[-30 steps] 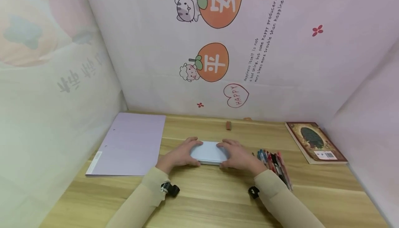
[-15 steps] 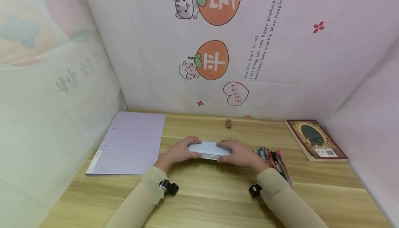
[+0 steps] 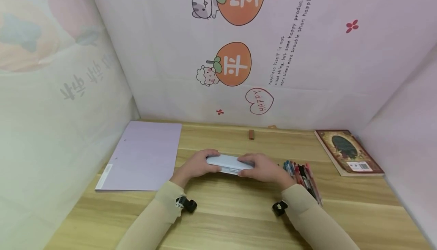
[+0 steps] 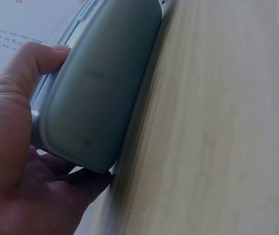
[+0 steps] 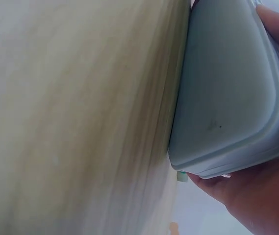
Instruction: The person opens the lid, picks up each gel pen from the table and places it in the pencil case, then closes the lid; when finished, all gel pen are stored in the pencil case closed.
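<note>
A pale blue pencil case (image 3: 228,161) with rounded corners is between my hands near the middle of the table. My left hand (image 3: 198,163) grips its left end, thumb on the near side and fingers behind. At the opposite end my right hand (image 3: 263,169) holds it in the same way. The case is tilted, its clasp side facing me. In the left wrist view, the smooth underside of the case (image 4: 97,83) shows. The right wrist view has the case's other end (image 5: 227,93) close to the tabletop; whether it touches, I cannot tell.
Several pens (image 3: 304,180) lie right of my right hand. A brown book (image 3: 349,152) is at the far right, a lilac folder (image 3: 143,157) at the left. A small reddish-brown block (image 3: 251,134) sits near the back wall (image 3: 170,52) of the wooden table (image 3: 235,212).
The pencil case lay flat with my hands at its ends a second ago. Both hands have tipped it back, so its near side with the clasp now shows.
</note>
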The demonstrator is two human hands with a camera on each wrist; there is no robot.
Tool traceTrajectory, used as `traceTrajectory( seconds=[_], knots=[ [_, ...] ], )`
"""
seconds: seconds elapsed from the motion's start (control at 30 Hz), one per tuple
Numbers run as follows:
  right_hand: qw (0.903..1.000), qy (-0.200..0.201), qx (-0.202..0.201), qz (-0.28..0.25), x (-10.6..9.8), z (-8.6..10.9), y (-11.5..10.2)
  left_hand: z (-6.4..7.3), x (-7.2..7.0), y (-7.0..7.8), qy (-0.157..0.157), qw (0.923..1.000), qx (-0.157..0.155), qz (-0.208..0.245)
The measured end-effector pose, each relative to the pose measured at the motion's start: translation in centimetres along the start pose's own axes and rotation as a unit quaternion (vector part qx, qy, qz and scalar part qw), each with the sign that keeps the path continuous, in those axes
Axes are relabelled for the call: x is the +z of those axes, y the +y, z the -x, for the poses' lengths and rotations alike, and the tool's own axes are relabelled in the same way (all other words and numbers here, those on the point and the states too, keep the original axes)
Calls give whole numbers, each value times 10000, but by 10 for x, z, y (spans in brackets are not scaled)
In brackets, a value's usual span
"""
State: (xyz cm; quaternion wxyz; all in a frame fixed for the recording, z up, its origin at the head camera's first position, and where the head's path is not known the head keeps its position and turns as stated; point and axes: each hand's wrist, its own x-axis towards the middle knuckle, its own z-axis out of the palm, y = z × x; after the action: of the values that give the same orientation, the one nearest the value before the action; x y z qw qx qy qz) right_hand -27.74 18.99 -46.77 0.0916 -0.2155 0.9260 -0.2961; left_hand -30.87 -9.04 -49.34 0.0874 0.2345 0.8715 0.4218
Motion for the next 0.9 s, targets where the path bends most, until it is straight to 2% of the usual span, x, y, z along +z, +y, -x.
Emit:
traceTrajectory(
  seconds=[0.33, 0.57, 0.73, 0.9],
  knots=[
    [9996, -220, -147, 14, -6, 3, -6, 0, 2, -2, -84, 9999, 65, -122],
    [9993, -278, 48, -240, -10, 1, -4, 2, 5, -7, -166, 9962, 466, -716],
    [9990, -243, 69, -367, -13, -2, -5, 4, 4, -10, -174, 9971, 384, -627],
    [9969, -116, 256, -740, -15, -2, -2, 7, 0, -19, -217, 9997, 138, -47]
  ],
)
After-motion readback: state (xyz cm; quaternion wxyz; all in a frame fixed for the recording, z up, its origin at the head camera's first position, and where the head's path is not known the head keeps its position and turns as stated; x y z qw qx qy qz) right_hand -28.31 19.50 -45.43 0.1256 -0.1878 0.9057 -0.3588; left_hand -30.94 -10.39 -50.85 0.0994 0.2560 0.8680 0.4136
